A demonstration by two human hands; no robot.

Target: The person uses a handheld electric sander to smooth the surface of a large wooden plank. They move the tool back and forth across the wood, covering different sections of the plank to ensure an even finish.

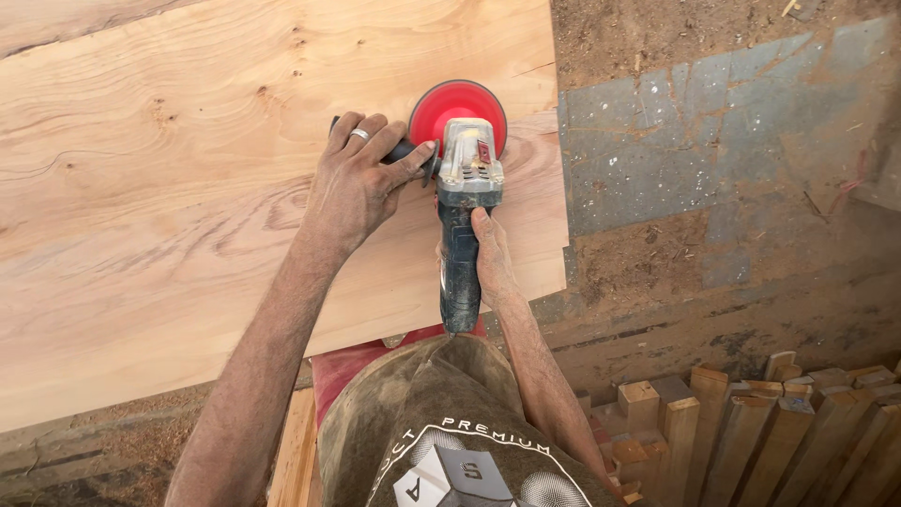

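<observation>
An angle grinder point(464, 188) with a grey head, a dark blue body and a red sanding disc point(453, 101) rests on a large pale wooden board point(169, 207), near the board's right edge. My left hand point(357, 183), with a ring on one finger, is closed around the grinder's black side handle. My right hand point(490, 253) grips the blue body from the right side, below the head. The disc lies flat against the wood.
Beyond the board's right edge lies a dusty concrete floor point(713, 160) strewn with sawdust. Several cut wooden posts point(751, 422) stand bundled at the lower right. A red stool or support point(343, 361) shows under the board by my torso.
</observation>
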